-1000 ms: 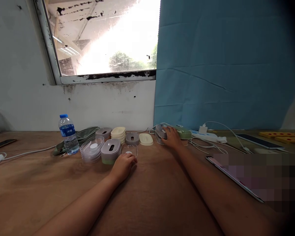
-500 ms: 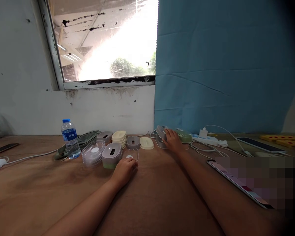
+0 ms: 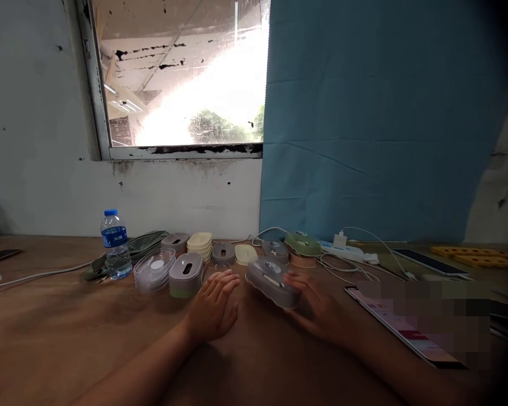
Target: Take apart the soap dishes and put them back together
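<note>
My right hand (image 3: 319,310) grips the right end of a grey plastic box with a wavy lower edge (image 3: 271,281), raised and tilted over the table. An oval mark and a pale strip show on its top. My left hand (image 3: 214,307) is open beside it, fingers stretched out, with nothing in it. Just behind those fingers lies a clear lid (image 3: 209,272), partly covered. Left of it stands a grey-and-green box with a slotted top (image 3: 186,276), beside a stack of clear lids (image 3: 152,273). Another grey box (image 3: 274,251) and a green-topped box (image 3: 302,244) sit farther back.
Cream lids are stacked (image 3: 200,242) near the wall, and a single cream lid (image 3: 245,255) lies to their right. A water bottle (image 3: 116,248) stands at the left. White cables and a power strip (image 3: 342,251) lie at the back right, near a phone-like device (image 3: 406,332).
My right hand has lifted a grey box from the back group and brought it nearer. My left hand has risen off the clear lid, its fingers opening. The view has shifted slightly right.
</note>
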Demonstrator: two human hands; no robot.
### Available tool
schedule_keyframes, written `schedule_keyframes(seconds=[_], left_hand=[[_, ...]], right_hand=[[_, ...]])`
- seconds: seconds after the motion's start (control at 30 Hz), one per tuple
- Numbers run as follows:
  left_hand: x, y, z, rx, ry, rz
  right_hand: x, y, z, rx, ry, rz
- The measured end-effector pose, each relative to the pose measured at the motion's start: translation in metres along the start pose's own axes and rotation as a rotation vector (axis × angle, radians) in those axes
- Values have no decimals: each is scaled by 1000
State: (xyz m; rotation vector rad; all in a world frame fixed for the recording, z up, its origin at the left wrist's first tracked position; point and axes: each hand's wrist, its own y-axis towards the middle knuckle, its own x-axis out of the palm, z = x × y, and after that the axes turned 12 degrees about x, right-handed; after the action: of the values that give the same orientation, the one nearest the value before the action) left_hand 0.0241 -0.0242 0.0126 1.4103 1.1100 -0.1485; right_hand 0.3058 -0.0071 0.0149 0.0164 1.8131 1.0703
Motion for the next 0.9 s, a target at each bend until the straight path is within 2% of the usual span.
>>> schedule_keyframes(seconds=[0.13, 0.3, 0.43, 0.53, 0.7, 0.9], left_hand=[[-3, 0, 4, 97, -24, -94], [-13, 0, 0, 23, -186, -178], [-19, 2, -5, 8, -377, -276], [-19, 2, -6, 19, -491, -337], [-19, 3, -2, -18, -582, -352], [-19, 5, 0, -162, -590, -345]], right_hand=[[-10, -15, -12, -76, 77, -161], [0, -13, -10, -181, 185, -189], [-3, -10, -14, -213, 243, -288], [-11, -9, -19, -178, 272, -359], [-15, -7, -20, -86, 313, -481], [-12, -7, -21, 81, 406, -546]])
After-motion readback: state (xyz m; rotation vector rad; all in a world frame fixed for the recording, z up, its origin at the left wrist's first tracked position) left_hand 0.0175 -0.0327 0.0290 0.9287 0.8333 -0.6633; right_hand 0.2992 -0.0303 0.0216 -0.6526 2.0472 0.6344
